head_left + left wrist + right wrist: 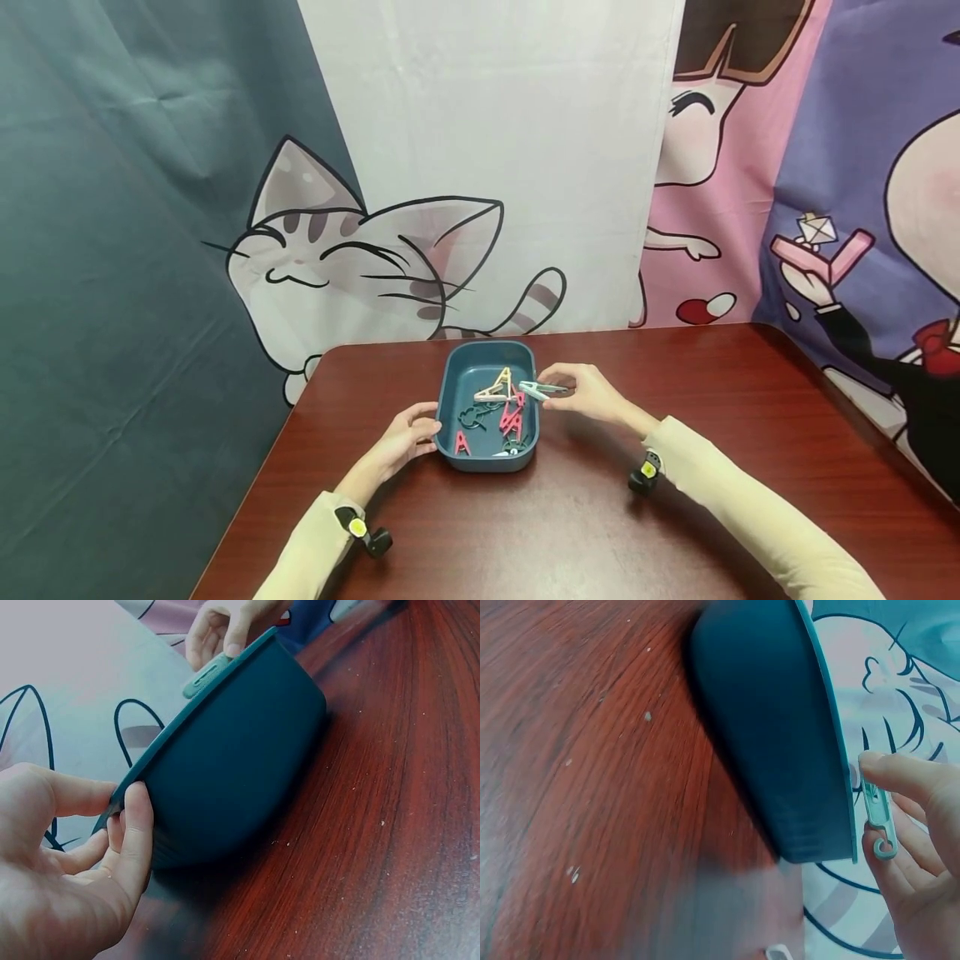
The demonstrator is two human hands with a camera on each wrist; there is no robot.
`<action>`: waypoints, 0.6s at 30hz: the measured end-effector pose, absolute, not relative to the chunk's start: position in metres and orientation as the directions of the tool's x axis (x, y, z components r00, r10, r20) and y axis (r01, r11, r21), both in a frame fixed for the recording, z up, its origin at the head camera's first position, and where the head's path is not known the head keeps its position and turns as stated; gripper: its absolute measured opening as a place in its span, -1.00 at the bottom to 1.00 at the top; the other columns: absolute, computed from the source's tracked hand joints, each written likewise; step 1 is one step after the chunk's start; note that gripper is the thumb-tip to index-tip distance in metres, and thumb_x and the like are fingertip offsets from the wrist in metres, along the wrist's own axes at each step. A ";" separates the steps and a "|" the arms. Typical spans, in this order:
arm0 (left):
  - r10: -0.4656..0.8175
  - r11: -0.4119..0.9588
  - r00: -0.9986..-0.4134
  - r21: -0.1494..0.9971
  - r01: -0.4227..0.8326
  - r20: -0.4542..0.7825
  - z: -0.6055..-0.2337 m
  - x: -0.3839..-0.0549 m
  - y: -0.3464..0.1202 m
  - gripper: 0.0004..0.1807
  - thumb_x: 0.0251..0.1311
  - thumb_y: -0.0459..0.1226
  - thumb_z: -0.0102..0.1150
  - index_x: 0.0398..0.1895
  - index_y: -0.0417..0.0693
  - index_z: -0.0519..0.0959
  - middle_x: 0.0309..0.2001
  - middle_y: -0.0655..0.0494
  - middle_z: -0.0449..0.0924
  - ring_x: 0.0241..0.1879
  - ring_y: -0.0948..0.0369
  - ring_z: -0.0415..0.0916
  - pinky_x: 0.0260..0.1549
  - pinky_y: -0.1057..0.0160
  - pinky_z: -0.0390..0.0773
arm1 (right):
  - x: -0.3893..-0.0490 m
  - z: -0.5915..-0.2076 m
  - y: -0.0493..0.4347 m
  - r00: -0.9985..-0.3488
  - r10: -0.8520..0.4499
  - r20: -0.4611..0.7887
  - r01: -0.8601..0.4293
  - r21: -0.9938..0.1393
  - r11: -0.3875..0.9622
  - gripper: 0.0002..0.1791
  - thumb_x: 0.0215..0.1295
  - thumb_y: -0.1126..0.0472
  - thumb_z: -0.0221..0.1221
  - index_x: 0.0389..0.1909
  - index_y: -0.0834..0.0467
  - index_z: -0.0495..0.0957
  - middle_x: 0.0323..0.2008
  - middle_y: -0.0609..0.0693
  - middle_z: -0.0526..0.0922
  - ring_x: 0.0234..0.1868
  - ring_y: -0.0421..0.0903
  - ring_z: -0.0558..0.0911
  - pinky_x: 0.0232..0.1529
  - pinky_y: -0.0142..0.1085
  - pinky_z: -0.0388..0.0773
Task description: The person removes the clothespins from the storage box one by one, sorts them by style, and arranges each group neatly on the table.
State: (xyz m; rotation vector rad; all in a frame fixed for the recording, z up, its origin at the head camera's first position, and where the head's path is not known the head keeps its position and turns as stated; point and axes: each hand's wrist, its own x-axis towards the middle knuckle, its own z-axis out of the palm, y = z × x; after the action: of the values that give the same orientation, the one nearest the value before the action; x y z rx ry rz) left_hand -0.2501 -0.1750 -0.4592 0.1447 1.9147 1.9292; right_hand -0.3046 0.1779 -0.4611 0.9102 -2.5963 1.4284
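Note:
A dark blue plastic bin [491, 465] stands on the table with several clothes pegs inside: pink pegs [512, 421], a lone pink peg [462, 444], a cream-yellow peg [497, 388] and dark green pegs [472, 417]. My left hand [405, 439] pinches the bin's left rim, as the left wrist view shows up close. Above the right rim, my right hand [588, 392] holds a mint-green clothes peg [534, 390] between thumb and fingers. A small hook at the end of this peg [876, 806] shows in the right wrist view.
The reddish-brown wooden table [600, 533] extends around the bin on all sides. Behind it hangs a cartoon-printed curtain [510, 167]. A small whitish object [778, 952] lies partly in view at the bottom of the right wrist view.

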 end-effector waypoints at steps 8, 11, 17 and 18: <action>0.350 0.037 -0.912 0.976 -0.214 -0.213 -0.480 -0.261 -0.180 -0.38 0.33 -0.39 0.04 0.40 -0.32 0.09 -0.25 0.17 0.58 -0.34 0.31 0.54 -0.24 0.33 0.61 | -0.301 -0.468 0.195 -0.867 -0.406 0.289 -0.464 -0.765 0.446 -0.60 0.01 0.25 0.44 -0.07 0.07 0.61 -0.20 0.04 0.72 -0.20 0.01 0.70 -0.13 -0.03 0.64; 0.343 0.035 -0.919 0.980 -0.196 -0.196 -0.484 -0.263 -0.180 -0.38 0.34 -0.38 0.05 0.40 -0.30 0.10 -0.24 0.17 0.58 -0.33 0.32 0.54 -0.26 0.35 0.61 | -0.300 -0.471 0.201 -0.871 -0.394 0.292 -0.463 -0.753 0.468 -0.60 0.02 0.27 0.44 -0.08 0.06 0.61 -0.21 0.04 0.72 -0.23 -0.01 0.69 -0.15 -0.05 0.64; 0.344 0.018 -0.924 0.985 -0.169 -0.165 -0.483 -0.261 -0.179 -0.39 0.33 -0.39 0.05 0.39 -0.31 0.10 -0.21 0.14 0.57 -0.31 0.32 0.53 -0.28 0.37 0.60 | -0.299 -0.476 0.214 -0.888 -0.351 0.296 -0.445 -0.745 0.497 -0.60 0.00 0.29 0.44 -0.08 0.11 0.61 -0.23 0.06 0.72 -0.23 0.03 0.69 -0.14 -0.03 0.63; 0.346 0.013 -0.924 0.985 -0.171 -0.165 -0.484 -0.262 -0.179 -0.39 0.33 -0.39 0.06 0.39 -0.31 0.10 -0.22 0.15 0.57 -0.31 0.32 0.53 -0.28 0.37 0.60 | -0.300 -0.478 0.217 -0.890 -0.342 0.301 -0.445 -0.736 0.510 -0.59 0.00 0.28 0.44 -0.07 0.13 0.61 -0.22 0.06 0.72 -0.22 0.03 0.70 -0.11 -0.03 0.63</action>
State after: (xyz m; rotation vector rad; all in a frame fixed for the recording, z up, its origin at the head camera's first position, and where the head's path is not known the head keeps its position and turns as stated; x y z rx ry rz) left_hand -0.2616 -0.1788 -0.4836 0.1793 1.9378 1.9719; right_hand -0.2996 0.2168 -0.4776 0.6882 -2.6265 1.3334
